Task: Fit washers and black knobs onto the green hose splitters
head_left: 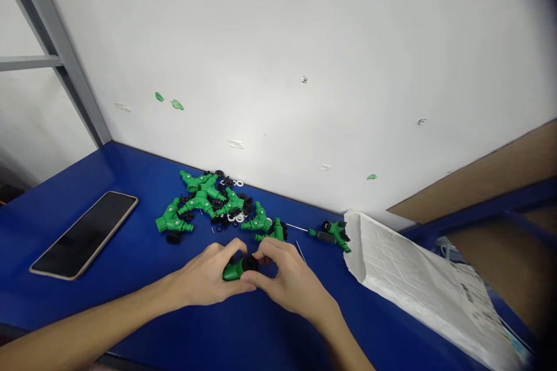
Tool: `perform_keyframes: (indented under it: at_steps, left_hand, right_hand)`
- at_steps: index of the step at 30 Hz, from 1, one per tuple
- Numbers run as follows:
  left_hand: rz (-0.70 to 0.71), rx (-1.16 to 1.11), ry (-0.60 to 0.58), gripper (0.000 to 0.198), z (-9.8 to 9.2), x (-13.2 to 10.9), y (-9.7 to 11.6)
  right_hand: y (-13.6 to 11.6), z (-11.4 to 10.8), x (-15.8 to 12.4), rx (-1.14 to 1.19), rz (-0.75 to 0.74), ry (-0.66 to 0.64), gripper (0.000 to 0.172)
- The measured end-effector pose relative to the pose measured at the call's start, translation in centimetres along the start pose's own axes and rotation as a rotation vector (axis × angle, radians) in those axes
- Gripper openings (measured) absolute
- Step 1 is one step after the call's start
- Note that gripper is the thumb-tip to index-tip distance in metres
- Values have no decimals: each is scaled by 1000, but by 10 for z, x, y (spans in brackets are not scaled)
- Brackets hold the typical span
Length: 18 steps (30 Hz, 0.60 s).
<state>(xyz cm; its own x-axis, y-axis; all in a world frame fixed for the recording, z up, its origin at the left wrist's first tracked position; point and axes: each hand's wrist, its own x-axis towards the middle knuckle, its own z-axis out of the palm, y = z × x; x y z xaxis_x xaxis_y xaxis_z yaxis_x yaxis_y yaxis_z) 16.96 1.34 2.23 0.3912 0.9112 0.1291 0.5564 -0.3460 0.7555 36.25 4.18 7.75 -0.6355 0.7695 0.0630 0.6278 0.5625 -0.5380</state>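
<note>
Between both hands, above the blue table, is a green plastic hose connector (234, 271) with a black ring-like cap (249, 263) at its right end. My left hand (209, 274) is wrapped round the green body, thumb below and fingers above. With thumb and fingers, my right hand (287, 278) pinches the black cap. Part of the connector is hidden by my fingers. Just beyond the hands lie green Y-shaped connectors (257, 219) and a heap of them (200, 200) mixed with black caps and white washers (237, 217).
A screwdriver (322, 236) and another green connector (338, 234) lie to the right, beside a white padded envelope (404, 272). A thin metal rod (301, 251) is near my right hand. On the left rests a phone (87, 235). A white wall (282, 40) bounds the blue table (143, 266).
</note>
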Motion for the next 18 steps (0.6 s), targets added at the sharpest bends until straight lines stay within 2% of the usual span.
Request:
perform_keyframes:
  at_steps: [3,6,8,10,14,16,18]
  left_hand:
    - [82,-69,-7,25,-3,2,3]
    - [131,-129,47,18,-4,4,3]
    - [116,-134,70,19,-3,5,1]
    - [123,-128,78,20,-1,4,0]
    - [179,-124,66,19,-1,4,-2]
    - [165,-135,62,19,-2,5,-2]
    - [145,-143,59,18,-2,5,-1]
  right_hand:
    - [-1,-6,-1,46,32,2,31]
    - [0,-12,-2,159,-39,-57,42]
    - [1,-11,-1,202,-103,-88,33]
    - [3,-6,0,189,-97,-48,23]
    - [3,-4,0,112,16,21,37]
    - [3,-8,-1,161,-9,-27,47]
    - [2,-11,-1,252,-76,-85,43]
